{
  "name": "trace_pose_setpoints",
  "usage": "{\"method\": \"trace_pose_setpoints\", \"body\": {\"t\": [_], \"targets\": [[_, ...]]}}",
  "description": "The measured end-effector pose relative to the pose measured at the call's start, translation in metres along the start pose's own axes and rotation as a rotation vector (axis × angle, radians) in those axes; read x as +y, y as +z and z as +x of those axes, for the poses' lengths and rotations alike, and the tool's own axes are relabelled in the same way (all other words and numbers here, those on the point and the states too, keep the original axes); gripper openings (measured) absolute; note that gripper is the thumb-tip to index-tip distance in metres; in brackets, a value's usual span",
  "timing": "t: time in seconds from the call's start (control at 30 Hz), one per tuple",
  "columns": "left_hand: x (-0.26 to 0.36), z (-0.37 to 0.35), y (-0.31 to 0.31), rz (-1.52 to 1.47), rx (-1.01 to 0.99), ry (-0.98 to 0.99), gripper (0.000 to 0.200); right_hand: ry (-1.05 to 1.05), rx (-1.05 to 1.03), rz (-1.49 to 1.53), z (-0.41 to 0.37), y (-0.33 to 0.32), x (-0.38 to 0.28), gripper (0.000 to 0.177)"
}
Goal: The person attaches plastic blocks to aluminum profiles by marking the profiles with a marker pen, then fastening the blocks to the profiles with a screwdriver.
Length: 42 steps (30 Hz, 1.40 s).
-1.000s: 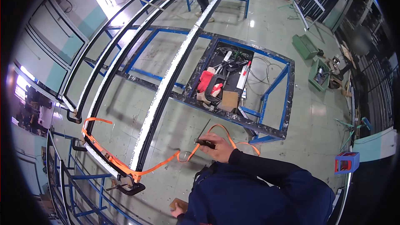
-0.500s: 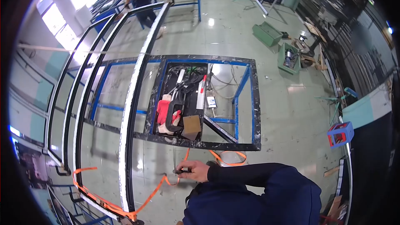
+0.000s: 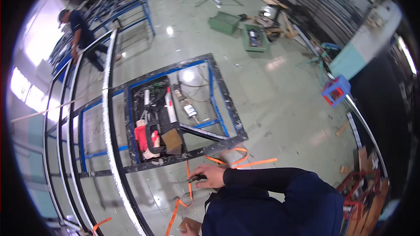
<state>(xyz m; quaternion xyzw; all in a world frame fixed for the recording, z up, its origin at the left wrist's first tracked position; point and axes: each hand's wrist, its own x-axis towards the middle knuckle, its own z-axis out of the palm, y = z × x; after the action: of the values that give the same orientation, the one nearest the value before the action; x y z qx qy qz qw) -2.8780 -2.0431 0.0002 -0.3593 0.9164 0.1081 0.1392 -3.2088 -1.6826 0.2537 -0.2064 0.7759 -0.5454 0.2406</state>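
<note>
Where the right sleeve (image 3: 262, 179) runs nearly level across the lower part of the frame, the right hand (image 3: 211, 176) points left, its fingers closed round a dark tool (image 3: 197, 178) (exact kind not discernible). At bottom centre, the left hand (image 3: 190, 230) grips a brown block (image 3: 185, 224). An orange strap (image 3: 173, 214) passes by the right hand; contact cannot be confirmed. Above, left of centre, gloves (image 3: 141, 137) lie beside a black clamp (image 3: 149, 136) within the bench (image 3: 238, 131). A co-worker (image 3: 82, 30) stands upper left.

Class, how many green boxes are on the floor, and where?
2: the first box near the top centre of the view, the second box to its right, slightly nearer.
</note>
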Motion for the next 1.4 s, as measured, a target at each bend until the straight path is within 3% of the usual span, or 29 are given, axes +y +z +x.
{"method": "trace_pose_setpoints", "body": {"t": [0.03,0.07,0.1,0.17,0.3,0.33,0.43,0.5,0.6,0.67,0.73,0.83,0.87,0.97,1.0,1.1,1.23,1.27,1.33,1.4], "targets": [[0.083,-0.008,-0.081,-0.407,-0.059,-0.235,0.067,0.047,0.086,-0.036,-0.021,0.001,0.003,0.038],[0.059,0.023,-0.044,-0.684,-0.17,-0.146,0.081,0.091,0.163,-0.078,-0.044,0.001,0.006,0.036],[0.089,0.029,-0.045,-1.232,-0.123,-0.043,0.036,0.122,0.235,-0.133,-0.063,-0.005,0.01,0.035],[0.159,0.031,-0.093,-1.356,-0.345,0.023,0.038,0.213,0.363,-0.105,-0.105,-0.008,0.024,0.04],[0.278,0.023,-0.134,-1.496,-0.845,0.037,0.037,0.34,0.662,0.145,-0.175,-0.023,0.035,0.045],[0.311,0.013,-0.138,-1.519,-0.959,0.093,0.038,0.369,0.63,0.176,-0.191,-0.031,0.038,0.042],[0.407,-0.027,-0.143,-1.332,-1.175,0.383,0.049,0.237,0.788,0.254,-0.216,-0.039,0.051,0.048],[0.473,-0.072,-0.145,-1.243,-1.328,0.563,0.038,0.274,0.808,0.261,-0.232,-0.06,0.059,0.053],[0.558,-0.134,-0.115,-1.133,-1.386,0.659,0.036,0.388,0.764,0.266,-0.259,-0.102,0.091,0.059],[0.61,-0.174,-0.086,-1.103,-1.399,0.697,0.038,0.342,0.858,0.419,-0.29,-0.151,0.08,0.059],[0.66,-0.21,-0.064,-1.045,-1.479,0.608,0.039,0.376,0.976,0.517,-0.319,-0.191,0.104,0.056],[0.717,-0.249,-0.025,-0.967,-1.482,0.555,0.042,0.506,0.952,0.3,-0.368,-0.251,0.152,0.052],[0.738,-0.265,-0.019,-0.946,-1.504,0.519,0.042,0.406,1.063,0.308,-0.378,-0.27,0.15,0.04],[0.798,-0.296,-0.007,-0.894,-1.547,0.474,0.038,0.286,1.172,0.301,-0.404,-0.323,0.176,0.029],[0.817,-0.302,-0.004,-0.894,-1.567,0.448,0.037,0.315,1.131,0.03,-0.412,-0.34,0.199,0.025],[0.867,-0.304,0.005,-0.923,-1.554,0.36,0.038,0.376,1.191,0.064,-0.415,-0.402,0.205,0.019],[0.953,-0.301,0.003,-1.023,-1.647,0.188,0.042,0.535,1.295,0.405,-0.395,-0.477,0.226,0.032],[0.973,-0.296,0.012,-1.057,-1.653,0.138,0.04,0.516,1.355,0.632,-0.387,-0.49,0.255,0.036],[1.022,-0.278,0.035,-1.121,-1.663,0.049,0.037,0.539,1.414,0.597,-0.387,-0.527,0.287,0.042],[1.079,-0.256,0.062,-1.088,-1.613,0.08,0.037,0.503,1.513,0.624,-0.379,-0.578,0.308,0.046]]}}
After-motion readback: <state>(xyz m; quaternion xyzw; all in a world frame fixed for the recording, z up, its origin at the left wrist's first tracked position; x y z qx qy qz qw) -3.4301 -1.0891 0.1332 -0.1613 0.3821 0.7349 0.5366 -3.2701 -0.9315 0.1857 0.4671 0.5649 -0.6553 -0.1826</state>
